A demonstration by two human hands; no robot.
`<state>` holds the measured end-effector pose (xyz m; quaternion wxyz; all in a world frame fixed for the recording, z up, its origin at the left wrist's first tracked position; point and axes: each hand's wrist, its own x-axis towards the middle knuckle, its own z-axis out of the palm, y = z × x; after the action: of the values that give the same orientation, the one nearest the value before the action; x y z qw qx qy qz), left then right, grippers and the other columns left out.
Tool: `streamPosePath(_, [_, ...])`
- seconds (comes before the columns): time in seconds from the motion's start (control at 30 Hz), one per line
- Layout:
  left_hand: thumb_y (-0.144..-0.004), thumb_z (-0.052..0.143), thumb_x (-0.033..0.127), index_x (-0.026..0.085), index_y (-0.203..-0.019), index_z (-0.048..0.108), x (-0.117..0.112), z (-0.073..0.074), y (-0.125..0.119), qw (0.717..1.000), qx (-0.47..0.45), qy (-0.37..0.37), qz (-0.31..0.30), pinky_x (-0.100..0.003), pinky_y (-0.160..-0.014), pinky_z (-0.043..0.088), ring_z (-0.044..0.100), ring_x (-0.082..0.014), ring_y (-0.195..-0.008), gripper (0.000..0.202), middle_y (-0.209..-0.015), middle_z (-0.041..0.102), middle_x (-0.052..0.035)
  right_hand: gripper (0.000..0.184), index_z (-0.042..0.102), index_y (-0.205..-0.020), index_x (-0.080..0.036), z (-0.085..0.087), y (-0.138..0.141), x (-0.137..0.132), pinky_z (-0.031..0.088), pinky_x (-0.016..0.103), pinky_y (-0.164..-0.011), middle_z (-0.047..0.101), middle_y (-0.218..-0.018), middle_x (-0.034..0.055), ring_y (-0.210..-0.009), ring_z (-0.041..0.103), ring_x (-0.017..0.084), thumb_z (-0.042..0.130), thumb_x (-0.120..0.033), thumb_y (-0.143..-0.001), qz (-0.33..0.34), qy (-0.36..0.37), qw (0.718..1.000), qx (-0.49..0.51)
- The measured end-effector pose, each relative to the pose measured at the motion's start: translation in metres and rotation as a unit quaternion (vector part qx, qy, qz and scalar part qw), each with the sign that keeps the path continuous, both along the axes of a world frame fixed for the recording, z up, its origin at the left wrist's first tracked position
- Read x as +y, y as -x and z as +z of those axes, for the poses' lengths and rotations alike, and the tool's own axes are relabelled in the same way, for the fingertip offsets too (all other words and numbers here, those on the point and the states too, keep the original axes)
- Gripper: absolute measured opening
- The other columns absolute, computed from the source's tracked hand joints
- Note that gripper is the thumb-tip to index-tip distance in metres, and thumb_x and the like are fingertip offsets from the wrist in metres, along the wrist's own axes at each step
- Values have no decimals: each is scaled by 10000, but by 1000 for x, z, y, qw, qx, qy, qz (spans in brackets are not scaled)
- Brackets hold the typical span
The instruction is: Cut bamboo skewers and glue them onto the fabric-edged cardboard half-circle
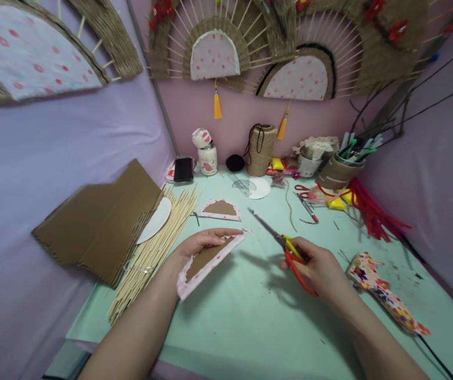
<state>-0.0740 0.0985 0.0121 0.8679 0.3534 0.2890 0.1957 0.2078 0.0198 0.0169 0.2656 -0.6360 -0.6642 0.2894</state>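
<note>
My left hand [206, 238] is closed on a half-round cardboard piece [207, 262] edged with white, red-dotted fabric, tilted above the table. In my right hand [315, 264] is a pair of scissors [289, 247] with red and yellow handles, blades toward the far left and apart from the cardboard piece. Whether the blades are parted is hard to make out. A second half-round cardboard piece [220, 208] with the same fabric edge lies flat beyond my left hand. Small fabric scraps [247, 230] are near it.
Thin wooden sticks [153, 248] and folded cardboard [99, 221] lie at left. A flower-patterned glue gun [388, 298] with a cord is at right. Behind stand a twine spool [261, 150], a white bottle [208, 158] and a pen holder [339, 168]. Woven fans [246, 58] hang above.
</note>
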Motion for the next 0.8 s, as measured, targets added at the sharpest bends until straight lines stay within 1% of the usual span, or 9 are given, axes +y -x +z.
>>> streamPosePath(0.1, [-758,620,105,180,-1182,634,-2,3,-8,994,-15,4,107,-196,-624,494,674,-117,-673,431,-906,725,-39,218,559,-842,-210,-4,-6,4,336,253,-517,659,-681,33,-573,545,177,519,-422,-810,-104,-1,986,-131])
streamPosePath(0.2, [-789,601,110,162,-1151,650,-1,2,-16,981,-26,4,191,-219,-760,503,681,-140,-836,369,-1032,716,-56,268,544,-865,-194,-9,-10,7,325,277,-527,651,-743,78,-638,578,223,475,-453,-853,-125,34,961,-245])
streamPosePath(0.33, [-874,512,223,115,-1128,656,2,0,-21,974,-51,55,212,-270,-852,488,670,-173,-919,311,-1030,718,-81,209,540,-925,-161,-18,-7,7,380,303,-588,639,-837,115,-729,603,248,459,-348,-878,-113,43,951,-284])
streamPosePath(0.47, [-888,452,230,114,-1158,643,1,2,-23,973,-57,79,211,-310,-880,471,665,-196,-948,350,-1042,713,-99,245,602,-894,-133,-25,-6,7,421,387,-795,617,-965,174,-895,575,298,448,-324,-881,-80,-43,954,-286])
streamPosePath(0.53, [-869,471,206,125,-1197,622,-2,4,-25,974,-43,70,209,-321,-894,458,653,-204,-979,370,-1072,703,-102,279,630,-892,-133,-24,-5,8,392,426,-890,604,-1052,187,-981,545,319,451,-345,-874,-86,-99,961,-242])
streamPosePath(0.6, [-842,503,180,130,-1212,613,-6,5,-28,978,-30,53,199,-315,-892,452,645,-201,-983,389,-1098,692,-101,312,640,-918,-151,-20,-1,7,407,410,-876,617,-1042,161,-963,557,294,448,-393,-870,-92,-107,982,-128])
streamPosePath(0.67, [-814,531,154,128,-1199,620,-10,5,-33,982,-17,36,183,-291,-868,454,640,-186,-963,395,-1125,680,-101,368,637,-925,-169,-15,9,5,451,356,-739,644,-914,114,-807,586,234,440,-475,-869,-62,-27,997,41])
streamPosePath(0.7, [-802,542,139,128,-1192,624,-12,4,-35,985,-10,29,171,-279,-854,455,637,-177,-954,398,-1142,672,-101,398,635,-914,-171,-14,15,3,449,323,-653,642,-840,90,-717,577,201,447,-518,-861,-34,37,990,130])
streamPosePath(0.8, [-784,573,128,142,-1201,617,-19,3,-41,991,1,12,132,-262,-836,455,629,-167,-950,420,-1187,650,-101,407,617,-823,-161,-11,32,-2,357,241,-491,581,-667,17,-550,486,119,575,-563,-781,29,185,934,304])
